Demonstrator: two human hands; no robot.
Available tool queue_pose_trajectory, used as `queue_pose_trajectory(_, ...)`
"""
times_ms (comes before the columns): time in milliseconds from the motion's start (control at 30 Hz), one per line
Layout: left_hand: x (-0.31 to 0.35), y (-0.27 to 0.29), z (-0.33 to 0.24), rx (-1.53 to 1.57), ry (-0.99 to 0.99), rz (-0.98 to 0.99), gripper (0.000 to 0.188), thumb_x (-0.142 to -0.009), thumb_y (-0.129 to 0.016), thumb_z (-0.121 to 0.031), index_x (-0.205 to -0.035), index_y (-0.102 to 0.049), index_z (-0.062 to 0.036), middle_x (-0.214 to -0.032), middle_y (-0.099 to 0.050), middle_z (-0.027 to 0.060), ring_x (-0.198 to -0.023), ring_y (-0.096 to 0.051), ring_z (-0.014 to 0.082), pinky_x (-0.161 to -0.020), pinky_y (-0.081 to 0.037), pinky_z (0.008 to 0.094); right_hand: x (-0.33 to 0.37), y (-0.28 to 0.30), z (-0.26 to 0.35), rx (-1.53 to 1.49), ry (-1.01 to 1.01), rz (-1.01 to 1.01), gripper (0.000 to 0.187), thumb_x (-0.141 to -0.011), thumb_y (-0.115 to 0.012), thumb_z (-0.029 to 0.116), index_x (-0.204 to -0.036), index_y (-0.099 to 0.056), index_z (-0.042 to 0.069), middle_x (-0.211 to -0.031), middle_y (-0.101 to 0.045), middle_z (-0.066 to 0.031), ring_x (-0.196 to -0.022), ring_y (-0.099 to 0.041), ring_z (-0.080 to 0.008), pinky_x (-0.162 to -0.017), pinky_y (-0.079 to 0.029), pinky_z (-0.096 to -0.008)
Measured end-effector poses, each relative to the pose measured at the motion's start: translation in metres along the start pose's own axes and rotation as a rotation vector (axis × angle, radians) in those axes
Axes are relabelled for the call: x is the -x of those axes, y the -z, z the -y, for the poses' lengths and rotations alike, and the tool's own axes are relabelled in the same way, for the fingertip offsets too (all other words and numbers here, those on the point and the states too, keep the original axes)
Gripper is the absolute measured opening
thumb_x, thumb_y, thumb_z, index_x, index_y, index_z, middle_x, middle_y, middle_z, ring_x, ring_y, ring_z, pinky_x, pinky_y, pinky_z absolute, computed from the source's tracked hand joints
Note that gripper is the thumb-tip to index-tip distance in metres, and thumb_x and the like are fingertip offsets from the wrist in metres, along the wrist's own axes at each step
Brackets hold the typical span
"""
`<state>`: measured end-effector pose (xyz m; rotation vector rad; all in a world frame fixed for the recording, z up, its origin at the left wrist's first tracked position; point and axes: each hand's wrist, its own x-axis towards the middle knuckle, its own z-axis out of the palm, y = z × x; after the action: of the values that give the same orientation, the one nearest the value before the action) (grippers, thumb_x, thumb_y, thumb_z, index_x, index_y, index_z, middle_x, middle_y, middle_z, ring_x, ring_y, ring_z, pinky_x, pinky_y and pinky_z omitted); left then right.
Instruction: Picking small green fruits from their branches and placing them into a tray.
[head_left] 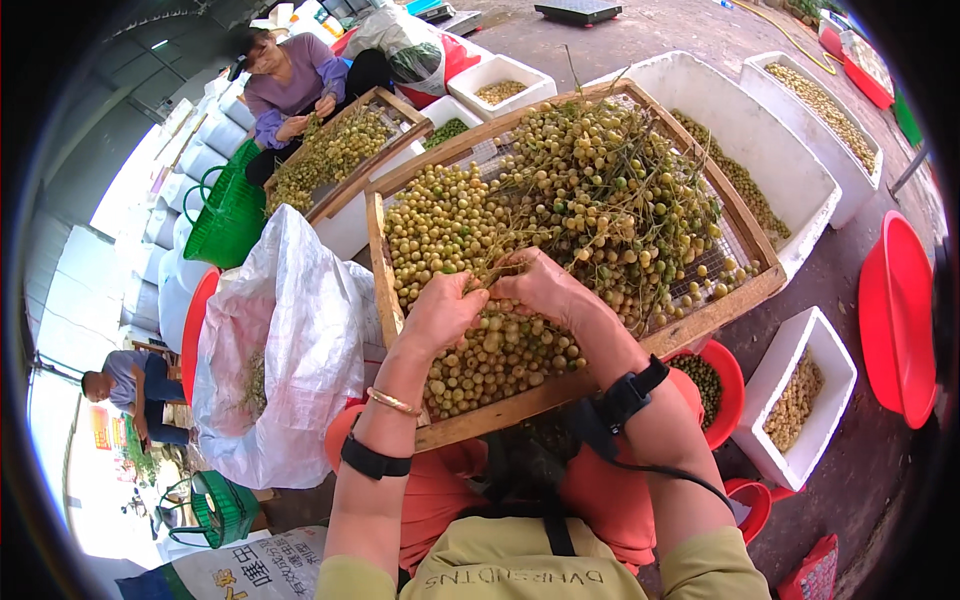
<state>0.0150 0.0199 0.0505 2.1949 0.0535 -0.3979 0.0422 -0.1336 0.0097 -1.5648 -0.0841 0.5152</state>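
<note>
In front of me a wooden-framed mesh tray [735, 290] slopes across my lap. Loose round yellow-green fruits [440, 215] cover its left and near parts, and a heap of fruits still on thin stems [610, 170] fills the far right. My left hand [442, 308] is closed over the loose fruits, fingertips pinched together. Close beside it, my right hand [545, 287] is closed too, its thumb and fingers on a thin stem sprig [492, 270] that runs between both hands. The left hand's exact grip is partly hidden by its own fingers.
A white woven sack [285, 360] stands open at left, near a green basket [225, 210]. Another person [300, 85] works at a second tray [350, 150]. White foam boxes [815, 190] of fruit and red basins [900, 320] stand at right. Someone else [145, 390] sits far left.
</note>
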Motion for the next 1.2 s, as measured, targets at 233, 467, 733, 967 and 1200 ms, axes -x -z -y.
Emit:
queue_pose_trajectory(233,0.011,0.009,0.007,-0.005,0.053,-0.015,0.018,-0.082,-0.057,-0.018,-0.085,-0.057,-0.0002,-0.06,-0.054,0.0029,-0.044,-0.051,0.0103,-0.035,-0.039,0.0228,-0.007,-0.001,-0.018,-0.319,-0.039,0.277,0.019,-0.078,-0.063,0.016,-0.089,-0.06,0.0,-0.066,-0.056,-0.0029,-0.055,-0.051,-0.0105,-0.044,-0.038,-0.0235)
queue_pose_trajectory(467,0.019,0.012,-0.005,-0.251,0.068,-0.102,0.02,-0.081,-0.056,-0.019,-0.083,-0.057,0.0009,-0.057,-0.055,0.0047,-0.043,-0.051,0.0096,-0.034,-0.037,0.023,0.016,-0.007,-0.009,-0.099,0.059,0.366,0.022,-0.078,-0.059,0.014,-0.095,-0.06,-0.001,-0.064,-0.054,-0.0018,-0.049,-0.047,-0.0084,-0.043,-0.036,-0.0221)
queue_pose_trajectory(733,0.026,0.0,-0.029,-0.416,0.099,-0.061,0.024,-0.08,-0.055,-0.017,-0.086,-0.056,0.0064,-0.057,-0.057,0.0069,-0.043,-0.052,0.0133,-0.037,-0.04,0.0265,0.028,-0.005,-0.017,0.16,0.18,0.166,0.028,-0.083,-0.052,0.018,-0.103,-0.06,0.0,-0.07,-0.056,-0.0052,-0.059,-0.051,-0.0094,-0.048,-0.042,-0.0263)
queue_pose_trajectory(967,0.022,-0.02,-0.026,-0.464,0.077,0.05,0.023,-0.08,-0.055,-0.019,-0.084,-0.055,0.0038,-0.059,-0.058,0.0067,-0.047,-0.053,0.0133,-0.038,-0.04,0.0281,0.037,0.016,-0.026,0.393,0.204,0.172,0.023,-0.082,-0.052,0.017,-0.093,-0.061,-0.001,-0.062,-0.055,-0.0035,-0.051,-0.051,-0.0116,-0.048,-0.043,-0.0278)
queue_pose_trajectory(1200,0.031,-0.005,-0.014,-0.344,0.046,0.028,0.023,-0.081,-0.055,-0.021,-0.087,-0.057,0.0009,-0.058,-0.057,0.0042,-0.045,-0.051,0.0103,-0.037,-0.038,0.0244,0.045,0.009,-0.016,0.249,0.155,0.254,0.032,-0.082,-0.05,0.011,-0.111,-0.057,-0.002,-0.068,-0.057,-0.0043,-0.058,-0.054,-0.0117,-0.051,-0.045,-0.0258)
